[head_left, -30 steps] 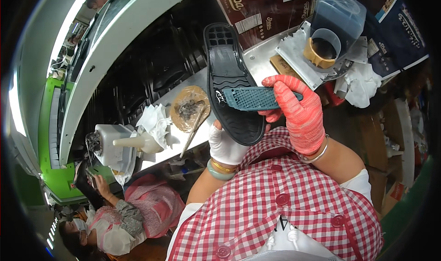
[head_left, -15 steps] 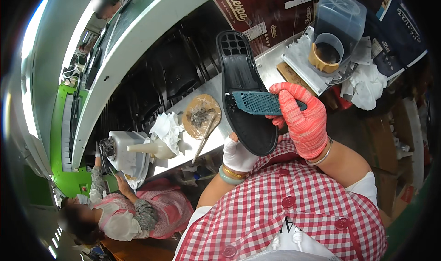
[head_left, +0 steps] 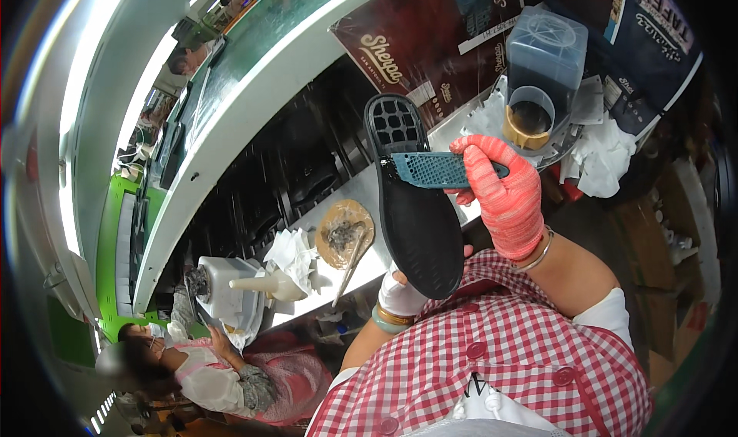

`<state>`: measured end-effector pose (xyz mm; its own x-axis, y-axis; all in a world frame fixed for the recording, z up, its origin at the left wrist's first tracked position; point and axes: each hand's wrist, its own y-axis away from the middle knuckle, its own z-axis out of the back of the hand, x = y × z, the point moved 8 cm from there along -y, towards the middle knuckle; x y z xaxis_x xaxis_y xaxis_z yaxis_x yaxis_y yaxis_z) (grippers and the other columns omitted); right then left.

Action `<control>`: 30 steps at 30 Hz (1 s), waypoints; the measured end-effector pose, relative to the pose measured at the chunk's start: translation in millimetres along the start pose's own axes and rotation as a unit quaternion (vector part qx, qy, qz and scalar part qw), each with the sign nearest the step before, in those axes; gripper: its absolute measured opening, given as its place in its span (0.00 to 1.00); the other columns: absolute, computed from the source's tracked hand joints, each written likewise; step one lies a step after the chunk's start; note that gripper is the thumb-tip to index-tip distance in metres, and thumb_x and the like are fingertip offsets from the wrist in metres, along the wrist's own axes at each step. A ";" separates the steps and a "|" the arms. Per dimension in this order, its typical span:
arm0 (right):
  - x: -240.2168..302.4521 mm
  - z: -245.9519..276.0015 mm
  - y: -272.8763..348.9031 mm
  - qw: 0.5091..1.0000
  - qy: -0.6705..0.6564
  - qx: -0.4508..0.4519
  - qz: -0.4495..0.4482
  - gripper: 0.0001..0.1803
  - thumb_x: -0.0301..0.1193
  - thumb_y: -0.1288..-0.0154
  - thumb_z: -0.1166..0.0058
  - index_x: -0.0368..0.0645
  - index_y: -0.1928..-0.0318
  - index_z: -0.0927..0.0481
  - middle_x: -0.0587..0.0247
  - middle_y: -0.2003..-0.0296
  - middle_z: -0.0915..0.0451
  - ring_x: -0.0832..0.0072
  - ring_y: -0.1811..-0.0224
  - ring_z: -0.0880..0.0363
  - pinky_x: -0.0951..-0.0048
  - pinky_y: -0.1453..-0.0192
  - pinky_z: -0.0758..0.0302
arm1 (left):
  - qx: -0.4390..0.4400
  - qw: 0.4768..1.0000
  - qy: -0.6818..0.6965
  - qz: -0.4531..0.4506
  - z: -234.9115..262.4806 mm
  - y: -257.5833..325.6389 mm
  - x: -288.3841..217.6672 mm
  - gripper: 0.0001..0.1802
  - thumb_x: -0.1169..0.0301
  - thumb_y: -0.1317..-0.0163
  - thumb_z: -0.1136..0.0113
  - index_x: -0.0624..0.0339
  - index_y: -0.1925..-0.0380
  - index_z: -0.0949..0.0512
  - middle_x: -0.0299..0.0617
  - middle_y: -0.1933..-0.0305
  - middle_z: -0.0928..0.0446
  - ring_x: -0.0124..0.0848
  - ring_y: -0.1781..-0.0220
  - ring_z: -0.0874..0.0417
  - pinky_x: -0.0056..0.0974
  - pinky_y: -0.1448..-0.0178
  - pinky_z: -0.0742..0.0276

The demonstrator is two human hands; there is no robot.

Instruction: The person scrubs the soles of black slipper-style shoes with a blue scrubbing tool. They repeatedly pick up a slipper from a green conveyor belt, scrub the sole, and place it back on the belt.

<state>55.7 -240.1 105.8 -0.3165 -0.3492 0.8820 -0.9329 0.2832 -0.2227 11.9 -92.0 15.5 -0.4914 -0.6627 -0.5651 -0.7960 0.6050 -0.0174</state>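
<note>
A long black shoe sole (head_left: 419,229) is tilted up in front of me, its heel end with a grid of hollows pointing away. My left hand (head_left: 403,291), in a white glove with bare fingertips, grips it from beneath at the near end; most of its fingers are hidden. Between the thumb and fingers of my right hand (head_left: 503,195), in a coral knit glove, is a flat teal strip with a diamond pattern (head_left: 438,170). The strip lies crosswise over the sole just below the heel grid, its tip near the left edge.
A plastic container with dark liquid in its cup (head_left: 530,118) stands at the back right beside crumpled white paper (head_left: 603,160). On the bench lie a brown round pad (head_left: 344,233) with a stick and a white jug (head_left: 273,285). A co-worker (head_left: 231,368) sits at left.
The sole has shifted toward me in the picture. Relative to it, the teal strip has moved from the middle up toward the heel end. Both hands keep their hold.
</note>
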 end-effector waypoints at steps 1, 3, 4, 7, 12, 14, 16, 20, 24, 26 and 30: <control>1.3 0.2 -2.1 1.000 0.005 -0.002 -0.008 0.10 0.30 0.33 0.51 0.37 0.57 0.22 0.65 0.70 0.21 0.81 0.74 0.21 0.84 0.73 0.26 | 0.004 0.999 -0.031 -0.004 -0.4 -0.9 -0.8 0.58 0.51 0.59 0.27 0.63 0.34 0.50 0.56 0.36 0.40 0.58 0.37 0.35 0.53 0.39 0.29; 3.2 -0.5 -5.1 1.000 0.013 -0.005 -0.027 0.11 0.30 0.33 0.51 0.36 0.57 0.22 0.65 0.70 0.21 0.81 0.74 0.21 0.83 0.73 0.26 | 0.007 0.995 -0.093 -0.015 1.2 -1.0 -1.6 0.59 0.45 0.57 0.30 0.60 0.33 0.53 0.53 0.35 0.42 0.59 0.39 0.33 0.57 0.42 0.28; 3.4 -0.8 -7.5 1.000 0.007 -0.005 -0.026 0.11 0.30 0.33 0.51 0.37 0.57 0.22 0.65 0.70 0.21 0.81 0.73 0.21 0.83 0.73 0.26 | 0.009 0.996 -0.083 -0.011 2.0 -0.5 -0.7 0.59 0.46 0.58 0.30 0.61 0.33 0.52 0.53 0.36 0.41 0.58 0.38 0.34 0.56 0.41 0.29; 4.4 -0.2 -16.5 1.000 0.004 -0.001 -0.018 0.11 0.31 0.33 0.51 0.37 0.57 0.22 0.65 0.70 0.21 0.81 0.73 0.21 0.83 0.73 0.26 | 0.016 0.999 -0.050 0.006 3.3 1.4 3.2 0.58 0.50 0.59 0.27 0.63 0.34 0.50 0.56 0.37 0.39 0.57 0.37 0.35 0.53 0.38 0.31; 5.8 3.5 -36.3 1.000 -0.002 0.004 -0.010 0.10 0.31 0.33 0.51 0.37 0.59 0.22 0.66 0.69 0.20 0.81 0.74 0.21 0.83 0.73 0.27 | 0.030 0.998 -0.026 0.048 5.7 -0.2 7.4 0.57 0.52 0.60 0.26 0.66 0.35 0.49 0.57 0.37 0.38 0.56 0.35 0.37 0.51 0.36 0.32; 8.9 1.5 -37.1 0.999 0.018 0.035 -0.011 0.11 0.32 0.33 0.51 0.38 0.59 0.22 0.65 0.70 0.20 0.81 0.74 0.21 0.83 0.73 0.27 | 0.034 0.997 -0.021 0.064 8.9 2.6 8.9 0.57 0.52 0.59 0.27 0.66 0.35 0.49 0.57 0.37 0.38 0.56 0.35 0.37 0.51 0.36 0.32; 5.5 -1.9 -29.7 0.996 0.041 0.067 -0.045 0.11 0.32 0.33 0.51 0.38 0.60 0.21 0.65 0.70 0.20 0.81 0.74 0.21 0.82 0.74 0.27 | 0.029 0.998 -0.005 0.060 11.8 6.6 9.3 0.56 0.52 0.58 0.28 0.65 0.35 0.49 0.57 0.37 0.39 0.56 0.34 0.38 0.51 0.36 0.32; -11.6 -1.8 -3.6 0.991 0.036 0.082 -0.104 0.10 0.31 0.34 0.51 0.38 0.60 0.21 0.64 0.72 0.20 0.81 0.74 0.20 0.83 0.73 0.25 | 0.006 0.999 0.016 0.036 11.5 4.4 3.2 0.54 0.51 0.55 0.31 0.64 0.34 0.49 0.56 0.35 0.41 0.55 0.34 0.39 0.50 0.37 0.31; -25.4 -1.7 14.3 0.985 0.031 0.093 -0.140 0.11 0.33 0.34 0.50 0.38 0.59 0.21 0.64 0.72 0.20 0.81 0.74 0.20 0.83 0.73 0.25 | 0.016 1.000 0.023 0.014 12.2 -0.7 -0.8 0.53 0.49 0.53 0.34 0.63 0.33 0.50 0.54 0.33 0.43 0.54 0.34 0.38 0.51 0.37 0.31; -29.9 -2.6 19.9 0.980 0.038 0.098 -0.169 0.11 0.33 0.34 0.50 0.38 0.59 0.21 0.64 0.72 0.20 0.82 0.75 0.20 0.84 0.74 0.25 | 0.009 1.000 0.029 -0.003 14.1 0.4 -1.1 0.51 0.48 0.51 0.35 0.61 0.34 0.48 0.53 0.34 0.42 0.53 0.35 0.35 0.53 0.39 0.29; -33.0 -3.9 24.0 0.977 0.039 0.112 -0.176 0.11 0.33 0.33 0.50 0.38 0.59 0.21 0.64 0.71 0.20 0.83 0.75 0.21 0.84 0.75 0.26 | -0.039 0.998 0.037 -0.035 27.9 1.6 -2.5 0.46 0.48 0.48 0.37 0.60 0.36 0.45 0.56 0.37 0.39 0.54 0.39 0.33 0.57 0.49 0.21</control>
<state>44.4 -218.3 73.0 0.0366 -0.3183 0.9473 -0.9986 -0.0488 0.0222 21.8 -77.0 -6.1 -0.4565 -0.7345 -0.5021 -0.8529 0.5220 0.0119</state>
